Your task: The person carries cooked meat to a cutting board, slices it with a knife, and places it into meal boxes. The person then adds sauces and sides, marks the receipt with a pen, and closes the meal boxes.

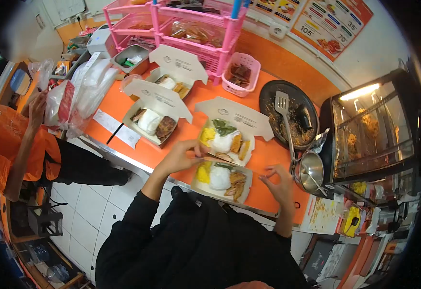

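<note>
My left hand (180,156) is at the left edge of the nearest food box (221,181), its thumb and index finger curved around a gap by the corner. Rice, yellow food and fried chicken lie in that box. To its right, my right hand (279,183) hovers over the orange counter with fingers apart, touching nothing. Just behind stands another open box (227,142) with rice, greens, yellow food and fried pieces, its lid (234,115) raised. Further left, a third box (151,123) holds rice and a browned piece; a fourth box (170,84) is behind it.
A black pan (287,108) with a spatula (282,103) and a metal bowl (310,172) are at the right, beside a lit display case (372,130). Pink shelves (189,41) and a pink basket (241,74) stand behind. A co-worker (18,139) handles plastic bags at the left.
</note>
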Tool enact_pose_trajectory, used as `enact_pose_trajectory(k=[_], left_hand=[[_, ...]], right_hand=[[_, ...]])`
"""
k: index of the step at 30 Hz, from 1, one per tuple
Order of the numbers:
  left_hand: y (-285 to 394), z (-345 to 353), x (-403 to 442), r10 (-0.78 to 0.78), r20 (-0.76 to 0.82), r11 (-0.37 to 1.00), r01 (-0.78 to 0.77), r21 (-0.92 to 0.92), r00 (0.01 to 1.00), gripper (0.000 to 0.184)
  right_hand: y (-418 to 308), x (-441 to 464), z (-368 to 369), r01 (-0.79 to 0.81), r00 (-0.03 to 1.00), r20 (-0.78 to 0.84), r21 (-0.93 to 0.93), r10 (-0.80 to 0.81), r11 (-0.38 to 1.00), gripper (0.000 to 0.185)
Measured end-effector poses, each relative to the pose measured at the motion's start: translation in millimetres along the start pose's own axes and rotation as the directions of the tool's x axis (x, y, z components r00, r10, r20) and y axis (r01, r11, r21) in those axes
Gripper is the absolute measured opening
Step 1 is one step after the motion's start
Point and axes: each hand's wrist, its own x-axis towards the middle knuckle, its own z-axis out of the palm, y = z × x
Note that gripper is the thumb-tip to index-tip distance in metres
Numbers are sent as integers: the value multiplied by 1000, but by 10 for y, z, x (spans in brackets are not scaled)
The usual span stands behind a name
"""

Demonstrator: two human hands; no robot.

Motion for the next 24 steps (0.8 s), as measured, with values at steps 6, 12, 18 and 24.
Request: enact_pose_trajectory(k=[6, 12, 18, 24], left_hand=[[124, 781, 82, -68, -421, 954, -65, -293, 905, 20], [137, 963, 319, -315, -612, 881, -17, -473, 725, 29], [223, 704, 373, -144, -508, 918, -77, -390, 849, 23], [168, 387, 419, -10, -267, 970, -55, -236, 964, 21]], right_hand=[[36, 129, 939, -108, 865, -153, 873, 478, 476, 22], [-206, 446, 943, -119, 844, -49, 954, 534, 275, 25], [-119, 464, 848, -11, 922, -122, 940, 366, 341, 23], [-68, 534, 690, 32, 954, -208, 787, 217, 616, 17]])
